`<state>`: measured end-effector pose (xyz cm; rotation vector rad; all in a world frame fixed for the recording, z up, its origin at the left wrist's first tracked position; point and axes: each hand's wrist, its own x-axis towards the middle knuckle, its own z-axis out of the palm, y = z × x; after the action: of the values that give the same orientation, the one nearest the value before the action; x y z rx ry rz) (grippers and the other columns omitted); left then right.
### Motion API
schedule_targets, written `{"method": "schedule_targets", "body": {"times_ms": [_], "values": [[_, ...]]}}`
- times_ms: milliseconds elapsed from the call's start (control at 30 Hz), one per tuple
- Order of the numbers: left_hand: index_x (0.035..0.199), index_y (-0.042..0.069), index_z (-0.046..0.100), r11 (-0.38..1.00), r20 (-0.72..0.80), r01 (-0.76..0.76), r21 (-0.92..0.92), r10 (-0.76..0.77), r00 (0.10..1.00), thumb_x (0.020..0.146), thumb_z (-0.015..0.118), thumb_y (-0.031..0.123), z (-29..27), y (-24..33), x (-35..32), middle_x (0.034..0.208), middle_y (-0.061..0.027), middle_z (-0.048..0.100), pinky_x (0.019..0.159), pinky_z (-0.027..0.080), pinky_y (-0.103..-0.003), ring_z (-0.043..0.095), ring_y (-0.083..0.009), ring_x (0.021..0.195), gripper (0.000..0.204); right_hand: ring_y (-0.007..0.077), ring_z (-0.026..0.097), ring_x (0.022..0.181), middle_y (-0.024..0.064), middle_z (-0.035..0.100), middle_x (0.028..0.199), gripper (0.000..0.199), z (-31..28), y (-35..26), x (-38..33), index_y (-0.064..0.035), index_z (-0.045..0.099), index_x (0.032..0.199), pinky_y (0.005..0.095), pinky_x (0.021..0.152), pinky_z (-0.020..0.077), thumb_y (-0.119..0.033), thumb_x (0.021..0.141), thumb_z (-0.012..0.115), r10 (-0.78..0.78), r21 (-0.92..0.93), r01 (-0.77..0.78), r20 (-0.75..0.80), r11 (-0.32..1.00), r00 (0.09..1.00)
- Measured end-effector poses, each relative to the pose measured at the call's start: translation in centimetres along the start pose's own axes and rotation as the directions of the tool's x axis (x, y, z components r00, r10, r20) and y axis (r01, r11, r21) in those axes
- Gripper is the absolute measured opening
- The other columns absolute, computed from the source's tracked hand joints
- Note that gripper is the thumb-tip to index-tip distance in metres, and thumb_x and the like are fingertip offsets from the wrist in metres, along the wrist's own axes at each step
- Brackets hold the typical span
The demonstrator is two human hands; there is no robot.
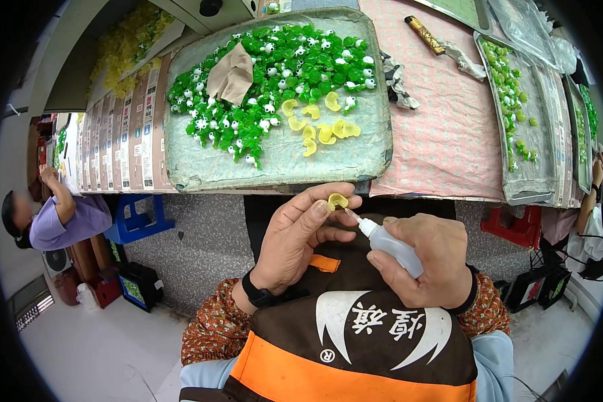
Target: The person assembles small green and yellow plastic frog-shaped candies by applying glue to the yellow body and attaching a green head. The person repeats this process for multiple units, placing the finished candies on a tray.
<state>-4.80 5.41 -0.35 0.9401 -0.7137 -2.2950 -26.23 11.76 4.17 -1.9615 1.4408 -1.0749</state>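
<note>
gluing step: right hand (430, 261) wrapped tight round a small squeeze bottle (390, 245), nozzle tip touching the yellow piece (338, 200) pinched in left hand (300, 234) fingertips, just below the table edge. next likely needs one small squeeze, then seating a part. beyond: tray (214, 167) with green pieces (281, 74) and loose yellow ones (321, 127)

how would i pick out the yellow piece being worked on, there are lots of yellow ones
Start at the big grey tray heaped with green pieces, then drop below its near edge to the two hands over the lap. The yellow piece is pinched in the fingertips of the left hand, with the nozzle of the small bottle in the right hand pointing at it. The other yellow ones lie loose on the tray.
</note>
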Motion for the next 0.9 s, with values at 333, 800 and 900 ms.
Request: {"method": "schedule_targets", "body": {"times_ms": [333,800,900], "values": [[0.140,-0.003,0.048,0.979,0.043,0.024,-0.201,-0.016,0.999,0.105,0.052,0.026,-0.6,-0.6,0.3,0.129,-0.0183,0.062,0.084,0.062,-0.034,0.067,-0.0236,0.107,0.046,0.0257,0.064,0.057,0.0122,0.066,0.079,0.042,0.3,0.0,-0.2,0.0015,0.062,0.106,0.0347,0.050,0.0496,-0.014,0.074,0.084,-0.024,0.040,0.026,-0.038,0.999,0.999],[0.146,0.001,0.041,0.912,0.090,0.076,-0.403,-0.043,0.995,0.107,0.049,0.025,-0.3,-1.1,0.4,0.141,-0.0175,0.055,0.095,0.058,-0.037,0.061,-0.0248,0.120,0.047,0.0242,0.062,0.056,0.0102,0.063,0.073,0.042,1.1,0.3,-0.1,0.0028,0.061,0.108,0.0346,0.049,0.0471,-0.013,0.075,0.082,-0.081,-0.006,0.081,-0.041,0.997,0.996],[0.147,-0.001,0.040,0.917,0.079,0.067,-0.393,-0.039,0.996,0.107,0.049,0.026,-0.2,-1.1,0.4,0.142,-0.0181,0.054,0.095,0.058,-0.036,0.060,-0.0237,0.121,0.049,0.0230,0.061,0.055,0.0091,0.061,0.070,0.041,1.1,0.3,-0.1,0.0030,0.061,0.107,0.0337,0.048,0.0461,-0.014,0.076,0.081,-0.099,-0.056,0.097,-0.035,0.994,0.994]]}}
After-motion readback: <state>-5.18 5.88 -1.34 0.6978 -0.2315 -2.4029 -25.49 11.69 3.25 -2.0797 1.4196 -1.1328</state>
